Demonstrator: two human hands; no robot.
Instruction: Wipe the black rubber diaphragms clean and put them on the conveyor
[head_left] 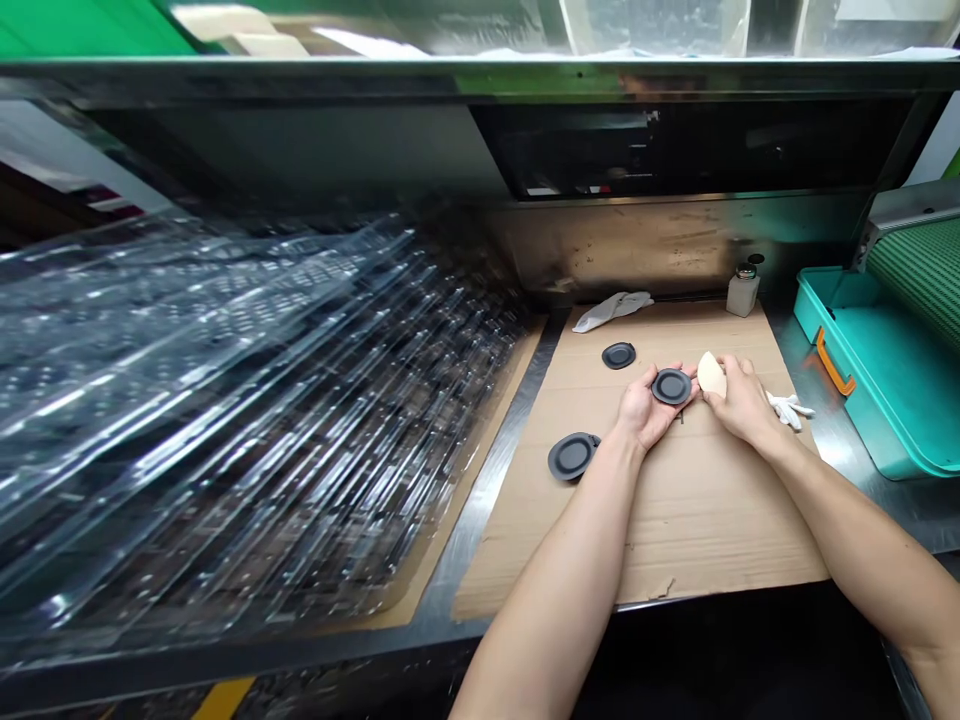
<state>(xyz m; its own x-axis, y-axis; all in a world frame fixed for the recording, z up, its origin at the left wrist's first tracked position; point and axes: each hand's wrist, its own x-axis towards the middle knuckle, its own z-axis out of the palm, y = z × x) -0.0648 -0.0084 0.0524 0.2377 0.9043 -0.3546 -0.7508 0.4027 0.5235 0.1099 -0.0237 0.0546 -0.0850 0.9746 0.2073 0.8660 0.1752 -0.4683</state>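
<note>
My left hand [643,415] cradles a round black disc [671,386] in its fingers, palm up, above a sheet of brown cardboard [675,500]. My right hand [739,400] grips a small cream-coloured wedge-shaped pad [711,373] and holds it against the disc's right edge. Two more black discs lie on the cardboard: one [619,355] just beyond my left hand, another [572,456] near my left wrist.
A tall stack of clear plastic trays [225,400] fills the left. A small white bottle [742,290] and a grey cloth [613,308] sit at the cardboard's far edge. White gloves [789,408] lie right of my right hand. A teal bin [877,370] stands at right.
</note>
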